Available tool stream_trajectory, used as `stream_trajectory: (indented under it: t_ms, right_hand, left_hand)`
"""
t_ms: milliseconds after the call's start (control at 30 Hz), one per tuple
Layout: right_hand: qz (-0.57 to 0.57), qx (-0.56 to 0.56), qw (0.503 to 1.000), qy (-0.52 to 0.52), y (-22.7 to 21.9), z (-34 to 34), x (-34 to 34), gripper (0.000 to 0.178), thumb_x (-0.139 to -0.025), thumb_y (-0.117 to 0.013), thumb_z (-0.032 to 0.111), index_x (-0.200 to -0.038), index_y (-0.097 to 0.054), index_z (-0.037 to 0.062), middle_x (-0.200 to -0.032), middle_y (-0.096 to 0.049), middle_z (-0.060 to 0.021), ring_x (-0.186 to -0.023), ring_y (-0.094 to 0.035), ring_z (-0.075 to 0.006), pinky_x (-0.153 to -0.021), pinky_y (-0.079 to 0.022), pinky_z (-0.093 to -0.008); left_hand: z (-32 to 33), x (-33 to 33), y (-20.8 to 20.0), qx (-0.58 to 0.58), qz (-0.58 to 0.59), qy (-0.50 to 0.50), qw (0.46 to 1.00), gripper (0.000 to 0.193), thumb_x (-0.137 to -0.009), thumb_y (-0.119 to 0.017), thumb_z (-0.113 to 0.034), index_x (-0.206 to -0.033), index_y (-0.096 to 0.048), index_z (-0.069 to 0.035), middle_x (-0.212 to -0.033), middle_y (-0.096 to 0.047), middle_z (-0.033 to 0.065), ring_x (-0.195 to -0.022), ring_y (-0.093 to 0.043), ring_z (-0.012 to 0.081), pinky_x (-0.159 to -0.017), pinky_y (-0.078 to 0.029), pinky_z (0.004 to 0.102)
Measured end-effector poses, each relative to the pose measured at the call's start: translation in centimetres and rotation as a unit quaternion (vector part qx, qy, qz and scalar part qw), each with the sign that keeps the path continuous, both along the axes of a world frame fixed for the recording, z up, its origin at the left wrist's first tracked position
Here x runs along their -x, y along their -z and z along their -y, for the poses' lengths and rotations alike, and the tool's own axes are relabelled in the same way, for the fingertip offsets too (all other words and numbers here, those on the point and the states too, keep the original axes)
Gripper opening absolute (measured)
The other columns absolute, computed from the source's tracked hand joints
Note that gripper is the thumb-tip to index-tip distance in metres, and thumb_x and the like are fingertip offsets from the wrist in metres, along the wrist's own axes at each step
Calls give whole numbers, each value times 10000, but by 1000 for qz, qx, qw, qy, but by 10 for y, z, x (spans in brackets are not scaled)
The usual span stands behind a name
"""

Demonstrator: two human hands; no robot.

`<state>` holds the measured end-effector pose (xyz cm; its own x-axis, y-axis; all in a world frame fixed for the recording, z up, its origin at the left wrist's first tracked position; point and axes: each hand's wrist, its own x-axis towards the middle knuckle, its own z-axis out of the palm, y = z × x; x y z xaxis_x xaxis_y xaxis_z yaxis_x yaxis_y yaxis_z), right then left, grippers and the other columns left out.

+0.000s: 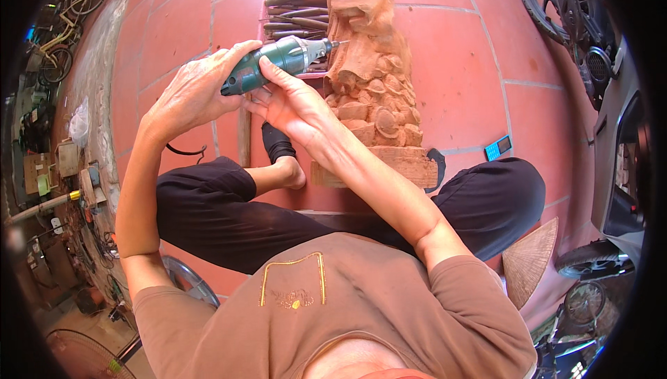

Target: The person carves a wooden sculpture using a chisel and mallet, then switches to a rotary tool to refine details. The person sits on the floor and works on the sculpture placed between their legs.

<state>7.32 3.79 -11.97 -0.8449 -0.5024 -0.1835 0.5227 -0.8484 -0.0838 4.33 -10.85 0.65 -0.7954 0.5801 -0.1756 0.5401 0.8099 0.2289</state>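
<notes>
A green and silver die grinder (274, 64) with a thin bit is held in both my hands. My left hand (194, 86) wraps round its rear end, fingers over the top. My right hand (295, 104) is closed on its middle, with the thumb along the near side and the other fingers partly hidden beneath. The bit points right, at the left side of a carved wooden sculpture (379, 97); whether it touches the wood I cannot tell. Folds and rounded lumps cover the sculpture, which stretches away from me on a rough block base (375, 163).
Left of the sculpture, a tray (261, 31) holds several dark, slender tools. A small blue phone (498, 147) lies on the red tiles to the right, with a conical straw hat (530, 264) by my knee. Motorbike parts (580, 38) line the right edge; bicycles (66, 21) stand far left.
</notes>
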Motion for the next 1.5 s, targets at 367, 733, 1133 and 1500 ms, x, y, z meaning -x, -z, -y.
stream_trajectory:
  t_ms: [367,733,1133,1500]
  right_hand:
    - [44,-5,998,52,5,-17,24,341,-908,-749,212,-1198,-603,110,-1147,-654,-57,-1110,-626,-224,-1000,-470,-478]
    - [34,-24,998,44,5,-21,44,347,-896,-758,193,-1191,-605,93,-1125,-650,-67,-1086,-630,-238,-974,-482,-478]
    - [31,-20,998,43,17,-22,57,326,-890,-761,179,-1165,-611,88,-1108,-641,-60,-1062,-645,-243,-961,-487,-497]
    - [24,-24,998,55,18,-24,57,321,-886,-764,171,-1155,-612,82,-1108,-658,-69,-1044,-662,-244,-940,-510,-484]
  left_hand:
    - [-19,30,18,-3,-48,58,997,720,-745,-708,-155,-1402,-426,-65,-1254,-617,233,-1102,-613,412,-910,-505,473]
    - [-23,42,17,8,-31,32,999,696,-762,-723,-185,-1377,-427,-44,-1169,-640,253,-1041,-631,425,-882,-512,472]
    - [-25,51,27,5,-44,30,999,691,-776,-717,-180,-1405,-443,-91,-1249,-620,233,-1110,-623,414,-924,-520,462]
    - [-25,57,33,6,-44,49,998,723,-770,-706,-193,-1412,-407,-44,-1231,-620,250,-1083,-624,408,-915,-508,465]
